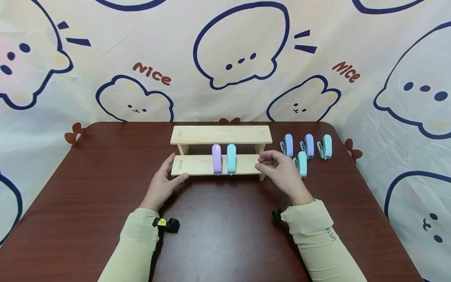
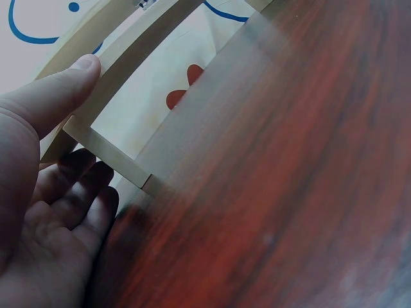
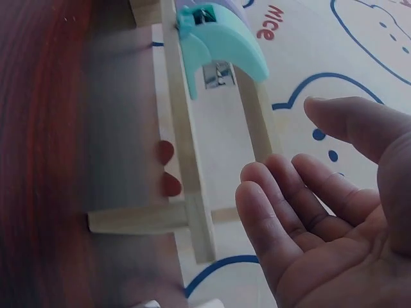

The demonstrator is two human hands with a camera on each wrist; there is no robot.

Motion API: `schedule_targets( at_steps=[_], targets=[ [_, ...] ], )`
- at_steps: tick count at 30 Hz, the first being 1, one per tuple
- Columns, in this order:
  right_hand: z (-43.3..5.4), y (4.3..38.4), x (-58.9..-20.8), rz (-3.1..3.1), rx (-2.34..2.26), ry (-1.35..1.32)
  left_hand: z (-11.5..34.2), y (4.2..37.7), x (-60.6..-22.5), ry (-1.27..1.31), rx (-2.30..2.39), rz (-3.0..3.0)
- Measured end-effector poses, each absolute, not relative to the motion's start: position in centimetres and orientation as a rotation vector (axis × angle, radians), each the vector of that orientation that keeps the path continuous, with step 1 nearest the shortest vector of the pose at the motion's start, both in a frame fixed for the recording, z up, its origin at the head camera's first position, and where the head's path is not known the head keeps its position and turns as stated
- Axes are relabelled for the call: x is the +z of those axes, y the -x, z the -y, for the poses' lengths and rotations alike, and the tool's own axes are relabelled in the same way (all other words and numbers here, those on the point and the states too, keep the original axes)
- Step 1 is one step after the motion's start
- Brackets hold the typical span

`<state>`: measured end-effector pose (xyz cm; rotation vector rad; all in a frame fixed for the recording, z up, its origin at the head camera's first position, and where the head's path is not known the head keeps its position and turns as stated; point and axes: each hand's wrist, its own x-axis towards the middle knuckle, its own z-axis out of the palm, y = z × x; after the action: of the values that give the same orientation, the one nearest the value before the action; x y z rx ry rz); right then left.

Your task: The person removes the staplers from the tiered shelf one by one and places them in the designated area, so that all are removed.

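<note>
A two-step wooden rack (image 1: pixel 197 164) stands on the table, with a purple stapler (image 1: pixel 217 158) and a teal stapler (image 1: pixel 231 158) side by side on its lower step. My left hand (image 1: pixel 163 184) grips the rack's left end, its thumb against the front edge and its fingers around the side by the leg. Beside the lower step's right end is my right hand (image 1: pixel 282 172), holding nothing, with its fingers loosely bent. In the right wrist view, the teal stapler (image 3: pixel 228 38) hangs over the step's edge, apart from that hand (image 3: pixel 334 212).
To the right of the rack stand two blue staplers (image 1: pixel 288 145) and two teal staplers (image 1: pixel 327 147), one of the teal ones close to my right hand. A patterned cloth (image 1: pixel 239 102) rises behind the brown table (image 1: pixel 218 235) and along its sides.
</note>
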<state>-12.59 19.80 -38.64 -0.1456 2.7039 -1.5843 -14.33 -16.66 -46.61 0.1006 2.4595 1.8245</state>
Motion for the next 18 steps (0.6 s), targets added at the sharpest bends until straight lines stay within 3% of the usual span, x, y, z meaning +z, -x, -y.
schedule_targets(
  at_steps=[18],
  targets=[
    [-16.7, 12.6, -40.5, -2.603, -1.753, 0.148, 16.7, 14.3, -46.7, -0.099, 1.815, -2.465]
  ],
)
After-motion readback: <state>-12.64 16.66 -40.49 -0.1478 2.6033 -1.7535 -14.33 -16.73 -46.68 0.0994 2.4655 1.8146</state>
